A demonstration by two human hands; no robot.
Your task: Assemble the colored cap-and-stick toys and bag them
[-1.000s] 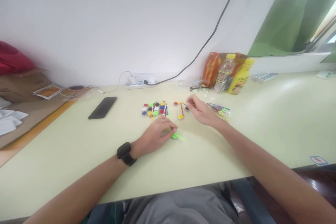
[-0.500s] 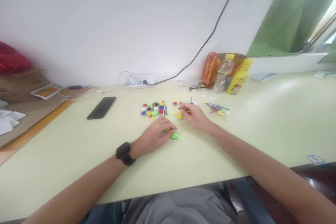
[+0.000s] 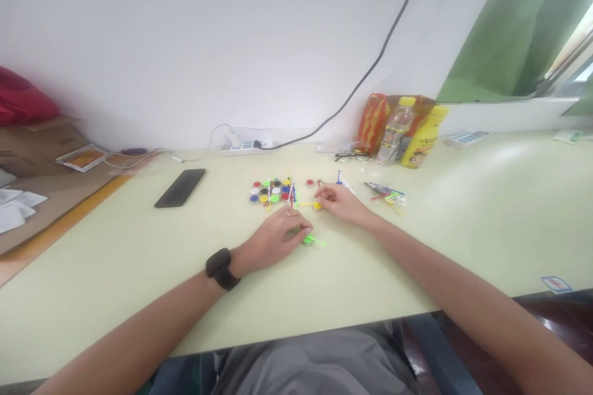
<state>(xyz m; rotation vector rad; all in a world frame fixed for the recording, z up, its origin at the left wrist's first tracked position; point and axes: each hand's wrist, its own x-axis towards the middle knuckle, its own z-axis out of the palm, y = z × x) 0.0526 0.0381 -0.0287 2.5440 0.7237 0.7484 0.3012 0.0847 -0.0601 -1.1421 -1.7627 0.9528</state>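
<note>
My left hand (image 3: 281, 236) rests on the table, its thumb and forefinger pinched on a bright green round plastic piece (image 3: 308, 239) with a thin green bar pointing right. Farther back, my right hand (image 3: 340, 202) has its fingers curled and tips close together. What they hold, if anything, is hidden. Right beside those fingertips lies a yellow disc (image 3: 317, 205) with a yellow bar (image 3: 306, 203) reaching left. Behind my left hand is a cluster of coloured discs (image 3: 275, 191) with several small sticks among them. A red disc (image 3: 310, 182) sits apart, left of my right hand.
More coloured sticks (image 3: 389, 194) lie right of my right hand. A black phone (image 3: 180, 188) is at the left. Along the wall stand a power strip (image 3: 245, 143), glasses (image 3: 352, 156), a clear bottle (image 3: 395, 133) and a yellow bottle (image 3: 424, 139). A cardboard box (image 3: 39, 145) is far left.
The yellow bar now lies lower, level with the yellow disc, and my right fingertips sit just above it. My left hand keeps its pinch on the green piece. The view has shifted slightly.
</note>
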